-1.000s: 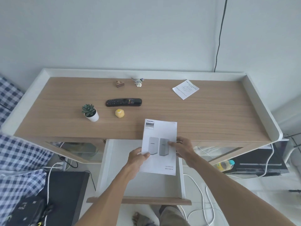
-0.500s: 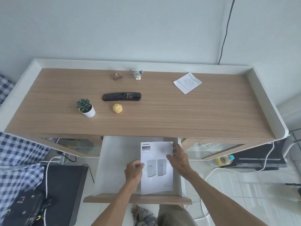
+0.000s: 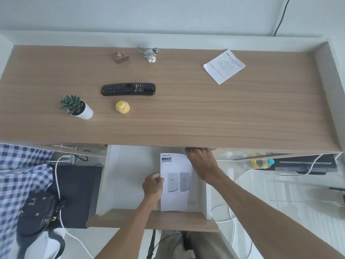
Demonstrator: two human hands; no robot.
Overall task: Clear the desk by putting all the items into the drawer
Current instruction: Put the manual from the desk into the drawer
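Head view, looking down on a wooden surface (image 3: 186,113) with a raised white rim and, below its near edge, an open white drawer (image 3: 128,176). A white booklet (image 3: 177,184) headed "PHILIPS", with two grey upright units pictured on its cover, lies in the right half of the drawer; smaller print on it is too fine to read. The left hand (image 3: 153,186) is curled against the booklet's left edge, fingers pinching it. The right hand (image 3: 202,165) rests spread and flat over the booklet's upper right corner, fingertips reaching under the surface's near edge. On the surface: a folded leaflet (image 3: 224,66) with a line drawing and illegible text near the far right corner; a black remote control (image 3: 128,89) near the middle, lying parallel to the far edge; a yellow cupcake-shaped object (image 3: 122,107) just in front of it; a small succulent in a white pot (image 3: 76,107) to its left; a bird figurine (image 3: 150,54) and a small brown figurine (image 3: 121,57) by the far edge. Left of the drawer, below the surface, are blue checked fabric (image 3: 22,176) and a dark bag (image 3: 35,210).
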